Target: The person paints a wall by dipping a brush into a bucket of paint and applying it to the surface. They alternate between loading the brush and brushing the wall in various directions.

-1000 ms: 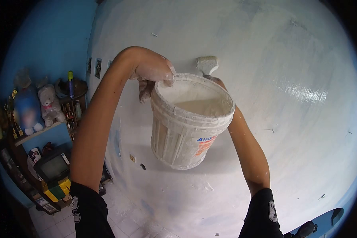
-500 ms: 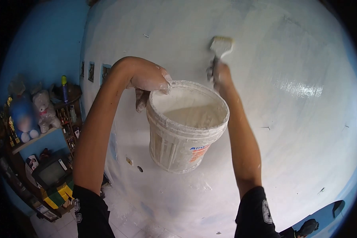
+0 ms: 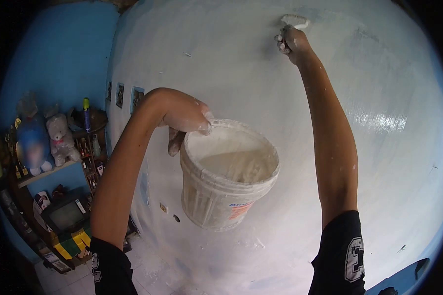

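My left hand is closed over the rim of a white plastic bucket, which hangs tilted in front of the wall. Pale, whitish liquid shows inside the bucket. High up on the right, my right hand is wrapped round a wide brush, its head at the wall. Whitish smears cover the fingers of both hands. The brush handle is mostly hidden by my fingers. A wet, shiny patch shows on the wall at the right.
At the left stand shelves with wrapped stuffed toys, bottles and a small television. Small framed pictures hang beside the blue wall. Pale floor tiles lie below. A dark object sits at the right edge.
My right hand has moved up and slightly right with the brush, and that arm is more stretched out. The bucket and my left hand sit a little lower in view.
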